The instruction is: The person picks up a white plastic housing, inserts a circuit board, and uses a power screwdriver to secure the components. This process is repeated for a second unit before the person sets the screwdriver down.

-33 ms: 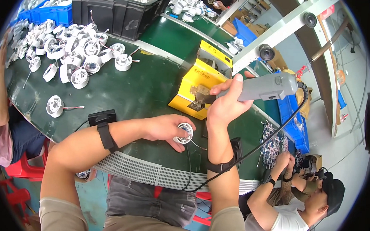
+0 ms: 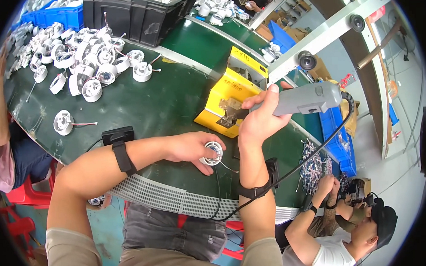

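Head view: left hand (image 2: 193,149) curled round white round part (image 2: 208,160) on green table (image 2: 142,111), right hand (image 2: 261,121) gripping grey corded tool (image 2: 304,101), tip by yellow box (image 2: 216,102), contact unclear. Black cord (image 2: 311,159) crosses right forearm, could snag and jerk the tool; part could spin if finger hold is loose, or its thin wire (image 2: 230,169) get pinched.

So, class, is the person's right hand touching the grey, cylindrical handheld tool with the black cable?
Touching. The head view shows the right hand closed around one end of the grey tool, thumb against it.
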A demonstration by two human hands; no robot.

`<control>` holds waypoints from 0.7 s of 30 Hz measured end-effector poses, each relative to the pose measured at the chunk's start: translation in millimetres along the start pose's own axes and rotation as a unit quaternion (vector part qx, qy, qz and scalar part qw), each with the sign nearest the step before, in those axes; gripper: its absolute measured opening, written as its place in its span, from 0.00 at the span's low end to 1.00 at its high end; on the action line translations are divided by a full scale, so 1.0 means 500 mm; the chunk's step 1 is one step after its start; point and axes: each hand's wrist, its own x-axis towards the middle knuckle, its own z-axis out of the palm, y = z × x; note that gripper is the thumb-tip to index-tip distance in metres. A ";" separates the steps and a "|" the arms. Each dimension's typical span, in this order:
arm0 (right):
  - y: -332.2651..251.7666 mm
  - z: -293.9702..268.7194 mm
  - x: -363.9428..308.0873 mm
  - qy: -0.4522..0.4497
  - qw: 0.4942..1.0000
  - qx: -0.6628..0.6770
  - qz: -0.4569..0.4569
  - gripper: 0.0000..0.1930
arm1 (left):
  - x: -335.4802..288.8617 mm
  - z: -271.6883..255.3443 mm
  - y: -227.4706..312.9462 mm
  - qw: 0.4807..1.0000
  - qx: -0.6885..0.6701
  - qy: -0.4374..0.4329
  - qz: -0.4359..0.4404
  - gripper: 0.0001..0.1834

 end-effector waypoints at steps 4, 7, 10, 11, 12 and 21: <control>0.017 0.000 -0.001 0.010 1.000 -0.025 0.010 0.12 | 0.003 -0.001 0.000 1.000 0.001 -0.002 0.002 0.20; 0.013 0.004 -0.002 0.011 0.999 -0.028 0.011 0.12 | 0.001 0.000 0.002 1.000 0.002 0.002 0.001 0.20; 0.008 0.008 -0.005 0.011 0.999 -0.029 0.016 0.12 | 0.003 -0.003 -0.001 1.000 0.002 0.001 0.008 0.20; 0.008 0.010 -0.006 0.012 0.999 -0.028 0.019 0.12 | 0.003 -0.004 -0.002 1.000 -0.001 0.002 0.007 0.20; 0.008 0.009 -0.006 0.012 0.999 -0.028 0.019 0.12 | 0.004 -0.005 -0.003 1.000 -0.004 0.002 0.006 0.20; 0.008 -0.009 -0.003 -0.019 0.999 -0.024 0.037 0.11 | -0.001 0.004 0.006 1.000 0.004 0.015 -0.004 0.20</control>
